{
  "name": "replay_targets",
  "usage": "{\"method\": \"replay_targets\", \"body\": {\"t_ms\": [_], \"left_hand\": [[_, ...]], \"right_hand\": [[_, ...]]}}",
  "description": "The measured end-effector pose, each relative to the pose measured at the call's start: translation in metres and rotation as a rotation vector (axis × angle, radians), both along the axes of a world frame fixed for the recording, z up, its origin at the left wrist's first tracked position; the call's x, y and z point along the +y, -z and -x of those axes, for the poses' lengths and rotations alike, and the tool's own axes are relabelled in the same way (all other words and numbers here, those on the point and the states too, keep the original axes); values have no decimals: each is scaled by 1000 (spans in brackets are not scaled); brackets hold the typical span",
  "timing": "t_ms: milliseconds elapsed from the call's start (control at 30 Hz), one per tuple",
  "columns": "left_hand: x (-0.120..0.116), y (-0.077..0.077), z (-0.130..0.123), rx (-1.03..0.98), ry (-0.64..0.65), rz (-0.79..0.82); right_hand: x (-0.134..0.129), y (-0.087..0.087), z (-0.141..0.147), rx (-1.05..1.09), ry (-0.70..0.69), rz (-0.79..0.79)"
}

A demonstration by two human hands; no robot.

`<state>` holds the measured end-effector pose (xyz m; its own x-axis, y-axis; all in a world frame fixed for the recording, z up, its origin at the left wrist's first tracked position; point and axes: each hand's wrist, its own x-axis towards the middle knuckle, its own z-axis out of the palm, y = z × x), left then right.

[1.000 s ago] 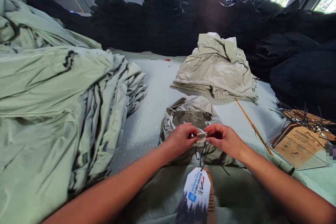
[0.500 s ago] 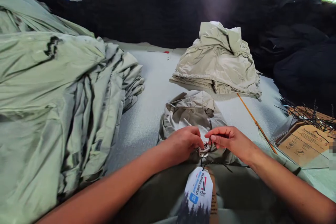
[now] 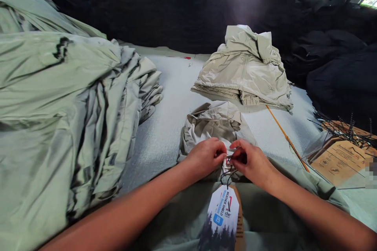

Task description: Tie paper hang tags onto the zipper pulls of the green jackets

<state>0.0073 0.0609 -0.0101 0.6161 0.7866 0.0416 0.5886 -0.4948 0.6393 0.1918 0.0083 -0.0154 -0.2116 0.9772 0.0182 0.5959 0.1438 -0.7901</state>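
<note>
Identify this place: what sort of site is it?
Probably a garment factory or clothing warehouse finishing area: heaps of pale green jackets and black garments surround a white work table, and a printed Weather Shield hang tag lies on a garment in front of the person.

White hang tag [image 3: 222, 211] on black cord [image 3: 226, 179]

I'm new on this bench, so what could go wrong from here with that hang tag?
The thin dark cord between the left hand and right hand looks fine and short, so it might slip from the fingers or snag. The white hang tag lies loose on the olive garment, so it could drag on the cord. The loose black cords beside the tan cards could tangle if disturbed.
</note>
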Motion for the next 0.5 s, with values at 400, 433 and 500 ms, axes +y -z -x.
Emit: {"method": "replay_targets", "body": {"t_ms": [400,433,500], "left_hand": [[-6,-2,-6,-178,-1,-43],[-6,-2,-6,-186,7,-43],[-5,-1,-6,-208,18,-33]], "right_hand": [[-5,-8,11,-364,71,-81],[-4,-9,11,-370,75,-75],[-3,-9,11,-380,91,-69]]}}
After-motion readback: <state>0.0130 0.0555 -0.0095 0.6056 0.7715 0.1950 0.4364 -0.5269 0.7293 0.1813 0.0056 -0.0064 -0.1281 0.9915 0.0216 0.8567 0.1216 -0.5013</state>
